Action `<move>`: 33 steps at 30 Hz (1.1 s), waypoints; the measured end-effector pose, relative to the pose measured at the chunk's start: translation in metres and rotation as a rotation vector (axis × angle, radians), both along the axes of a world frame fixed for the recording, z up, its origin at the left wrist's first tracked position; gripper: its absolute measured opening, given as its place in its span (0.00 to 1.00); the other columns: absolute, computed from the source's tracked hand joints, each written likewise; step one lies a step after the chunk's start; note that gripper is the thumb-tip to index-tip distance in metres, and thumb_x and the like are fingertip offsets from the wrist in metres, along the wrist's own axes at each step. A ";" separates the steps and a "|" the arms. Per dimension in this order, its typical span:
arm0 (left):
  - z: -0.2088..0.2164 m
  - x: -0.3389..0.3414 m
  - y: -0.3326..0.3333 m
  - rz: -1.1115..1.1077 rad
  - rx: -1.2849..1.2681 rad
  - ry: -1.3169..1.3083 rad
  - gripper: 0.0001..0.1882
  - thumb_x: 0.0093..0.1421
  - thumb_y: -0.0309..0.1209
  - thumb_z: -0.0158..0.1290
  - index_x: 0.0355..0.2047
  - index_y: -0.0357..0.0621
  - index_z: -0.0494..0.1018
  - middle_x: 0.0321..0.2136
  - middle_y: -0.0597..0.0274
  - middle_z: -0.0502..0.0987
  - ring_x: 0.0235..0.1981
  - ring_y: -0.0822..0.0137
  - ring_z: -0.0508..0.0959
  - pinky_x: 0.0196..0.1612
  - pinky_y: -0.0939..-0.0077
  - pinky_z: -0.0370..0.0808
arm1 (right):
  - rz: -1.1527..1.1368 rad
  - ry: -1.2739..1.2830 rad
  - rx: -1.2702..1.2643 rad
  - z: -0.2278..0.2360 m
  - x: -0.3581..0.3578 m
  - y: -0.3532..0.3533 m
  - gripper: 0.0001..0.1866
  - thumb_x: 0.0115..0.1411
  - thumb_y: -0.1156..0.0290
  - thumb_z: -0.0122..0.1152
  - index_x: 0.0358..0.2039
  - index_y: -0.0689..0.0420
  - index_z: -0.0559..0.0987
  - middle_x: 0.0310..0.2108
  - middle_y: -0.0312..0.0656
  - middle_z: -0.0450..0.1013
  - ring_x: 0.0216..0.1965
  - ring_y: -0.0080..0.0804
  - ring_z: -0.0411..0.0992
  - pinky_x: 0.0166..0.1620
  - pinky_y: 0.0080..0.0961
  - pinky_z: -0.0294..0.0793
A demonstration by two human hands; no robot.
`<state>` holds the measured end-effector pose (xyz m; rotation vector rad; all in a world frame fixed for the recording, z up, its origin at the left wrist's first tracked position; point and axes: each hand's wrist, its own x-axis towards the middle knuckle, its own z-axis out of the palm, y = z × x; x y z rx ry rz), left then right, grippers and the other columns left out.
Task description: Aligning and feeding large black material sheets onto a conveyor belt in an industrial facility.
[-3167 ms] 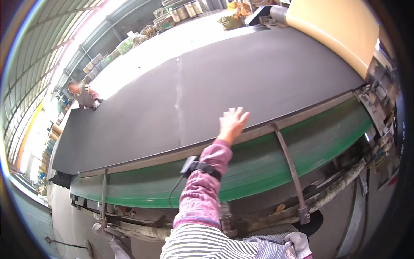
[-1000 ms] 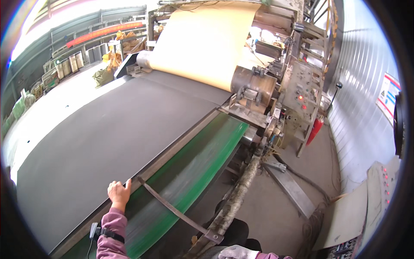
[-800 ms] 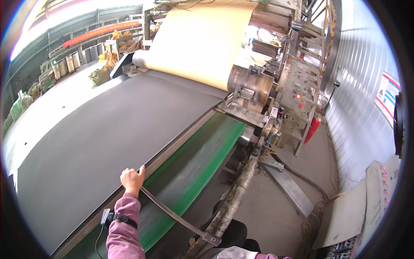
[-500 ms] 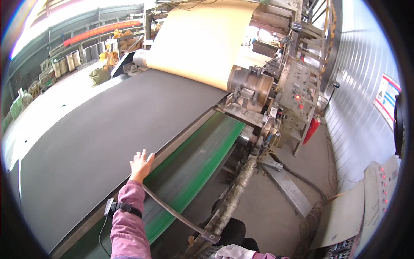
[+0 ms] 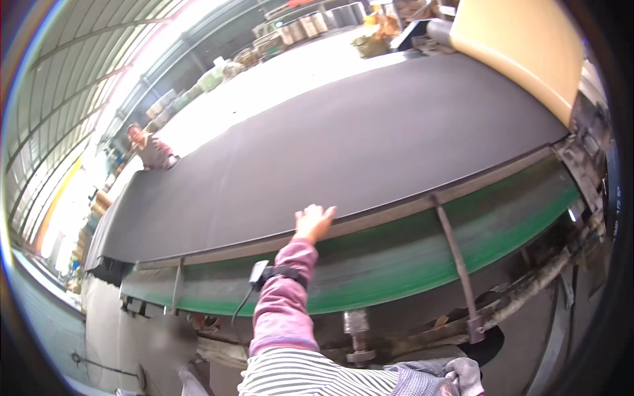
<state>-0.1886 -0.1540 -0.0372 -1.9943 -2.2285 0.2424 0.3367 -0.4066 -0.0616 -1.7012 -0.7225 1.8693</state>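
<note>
My left hand [image 5: 314,222] reaches up from a pink sleeve with a black wrist device [image 5: 271,273] strapped on it. Its fingers lie spread on the near edge of a wide black rubber sheet [image 5: 343,152], holding nothing. The sheet lies on a long table with a metal edge rail [image 5: 396,210] and a green belt [image 5: 396,264] below it. At the upper right the sheet runs to a large tan roll [image 5: 522,39]. My right hand does not show in the view.
Another person [image 5: 150,149] stands at the sheet's far left end. A slanted metal brace [image 5: 454,264] and machine parts [image 5: 588,171] sit at the right. Stacked goods [image 5: 297,30] line the far side. A grey cloth [image 5: 456,373] lies at the lower edge.
The view has swung left, from the roll and machine toward the long table and the other person. My left hand slid along the sheet's near edge and still rests there.
</note>
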 end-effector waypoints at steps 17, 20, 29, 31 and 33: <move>0.004 0.100 0.093 -0.229 0.086 -0.729 0.22 0.63 0.37 0.37 0.57 0.51 0.57 0.43 0.45 0.72 0.47 0.52 0.71 0.48 0.62 0.69 | -0.054 0.064 -0.161 0.016 -0.026 -0.001 0.09 0.57 0.68 0.49 0.22 0.56 0.74 0.13 0.29 0.64 0.12 0.17 0.60 0.14 0.15 0.56; -0.002 0.067 0.056 -0.009 0.101 -0.237 0.21 0.61 0.45 0.38 0.53 0.58 0.65 0.52 0.52 0.64 0.52 0.46 0.64 0.47 0.41 0.64 | -0.016 0.031 -0.070 0.014 -0.021 -0.003 0.09 0.56 0.69 0.51 0.24 0.58 0.77 0.17 0.31 0.67 0.16 0.17 0.62 0.19 0.15 0.60; 0.004 -0.088 -0.048 0.694 0.090 -0.062 0.28 0.62 0.51 0.32 0.49 0.42 0.66 0.48 0.50 0.68 0.53 0.56 0.64 0.55 0.45 0.55 | 0.302 -0.054 0.403 0.001 -0.015 -0.006 0.11 0.56 0.68 0.49 0.24 0.59 0.77 0.18 0.32 0.68 0.18 0.17 0.62 0.20 0.15 0.59; 0.010 -0.089 -0.052 0.481 -0.034 -0.089 0.24 0.63 0.48 0.32 0.52 0.49 0.64 0.47 0.52 0.69 0.52 0.56 0.66 0.54 0.45 0.57 | 0.132 -0.002 -0.004 0.003 -0.012 -0.004 0.11 0.56 0.68 0.48 0.24 0.59 0.77 0.18 0.31 0.68 0.19 0.18 0.62 0.21 0.15 0.59; -0.001 -0.082 -0.056 0.131 -0.091 -0.011 0.19 0.64 0.40 0.34 0.55 0.67 0.60 0.44 0.55 0.71 0.50 0.56 0.68 0.50 0.46 0.62 | 0.167 -0.005 0.099 0.004 -0.016 -0.004 0.12 0.56 0.67 0.48 0.23 0.59 0.76 0.18 0.30 0.66 0.18 0.17 0.61 0.20 0.15 0.59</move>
